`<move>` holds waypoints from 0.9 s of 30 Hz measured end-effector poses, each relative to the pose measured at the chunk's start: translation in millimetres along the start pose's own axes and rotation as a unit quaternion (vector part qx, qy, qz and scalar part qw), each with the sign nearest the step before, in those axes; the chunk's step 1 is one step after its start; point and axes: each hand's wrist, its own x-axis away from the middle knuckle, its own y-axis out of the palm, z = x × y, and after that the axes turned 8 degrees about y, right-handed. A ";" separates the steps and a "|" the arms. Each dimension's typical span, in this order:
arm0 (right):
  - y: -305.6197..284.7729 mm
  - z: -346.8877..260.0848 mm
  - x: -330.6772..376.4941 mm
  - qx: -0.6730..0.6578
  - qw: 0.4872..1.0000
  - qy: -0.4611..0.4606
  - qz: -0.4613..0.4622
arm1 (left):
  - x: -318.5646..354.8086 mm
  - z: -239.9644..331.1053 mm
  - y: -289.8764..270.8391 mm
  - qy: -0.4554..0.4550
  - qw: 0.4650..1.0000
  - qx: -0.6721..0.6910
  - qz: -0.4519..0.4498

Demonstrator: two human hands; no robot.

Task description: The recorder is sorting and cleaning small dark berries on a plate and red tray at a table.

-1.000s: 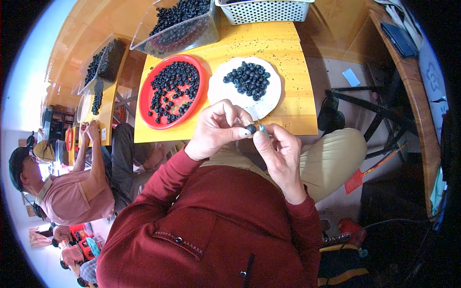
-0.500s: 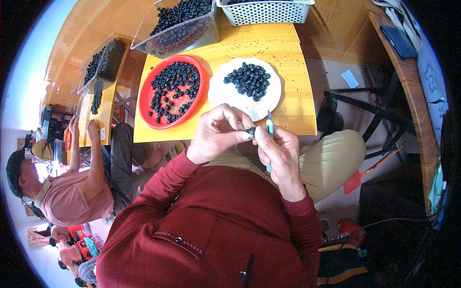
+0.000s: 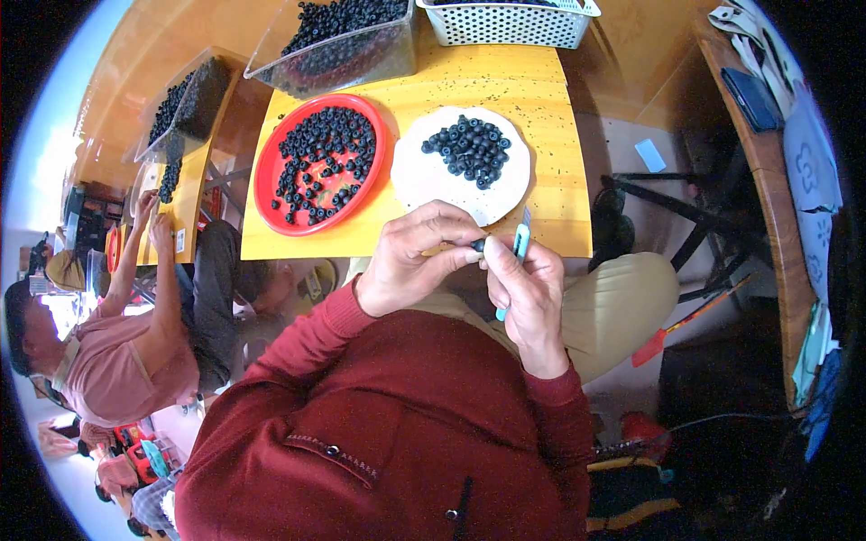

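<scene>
My left hand (image 3: 417, 255) pinches a small round dark piece (image 3: 478, 244) between thumb and fingertips. The thumb of my right hand (image 3: 530, 290) presses against that piece. In the same right hand is a turquoise utility knife (image 3: 521, 240), its blade end pointing up and away from me. Just beyond my hands lies a white plate (image 3: 424, 187) with a heap of similar dark pieces (image 3: 466, 149), several showing a ring-like opening. To its left, a red oval tray (image 3: 382, 160) bears more of them, spread loosely. What the material is, I cannot tell.
At the table's (image 3: 415, 86) far edge stand a clear plastic bin (image 3: 338, 77) full of dark pieces and a white perforated basket (image 3: 510, 29). Dark specks litter the tabletop. Another person (image 3: 135, 361) sits working at a table on the left. A wooden edge (image 3: 767, 180) runs along the right.
The knife has turned a little more upright and its end sits further right. Both hands stay together around the dark piece. The view has shifted slightly.
</scene>
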 end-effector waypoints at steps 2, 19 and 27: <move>-0.2 0.5 0.7 0.001 1.000 0.006 -0.005 | 1.0 -0.8 -1.3 0.013 1.000 -0.020 -0.002; -2.2 8.1 1.7 -0.013 0.998 0.004 0.059 | 26.4 -10.6 -59.2 -0.114 0.989 -0.040 0.083; -9.0 12.9 4.0 0.044 0.998 0.001 0.041 | 33.5 -27.3 -149.6 -0.218 0.913 -0.332 0.094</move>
